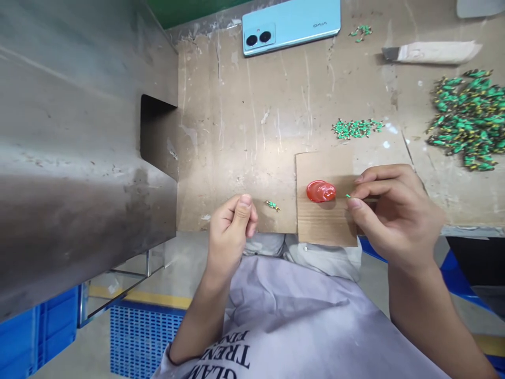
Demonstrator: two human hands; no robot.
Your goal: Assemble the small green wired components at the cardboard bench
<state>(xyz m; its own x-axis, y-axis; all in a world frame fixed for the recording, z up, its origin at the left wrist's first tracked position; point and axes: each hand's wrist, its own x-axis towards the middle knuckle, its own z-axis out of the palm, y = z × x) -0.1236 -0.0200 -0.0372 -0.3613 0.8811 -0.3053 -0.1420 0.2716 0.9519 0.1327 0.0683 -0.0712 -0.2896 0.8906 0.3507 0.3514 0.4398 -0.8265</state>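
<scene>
My right hand pinches a tiny green piece between thumb and fingertips, just right of a glossy red cap-like thing. That red thing sits on a square of brown cardboard at the table's front edge. My left hand is closed, thumb pressed over the curled fingers; whatever may be inside is hidden. Close to its right lies a small green figure with yellow and dark parts, on the table. Beyond the cardboard, many tiny green pieces are spread in a low heap.
A big pile of green and yellow figures lies at the right. Toward the back are a light blue phone, a few green bits and a blade wrapped in white. A metal housing stands along the left.
</scene>
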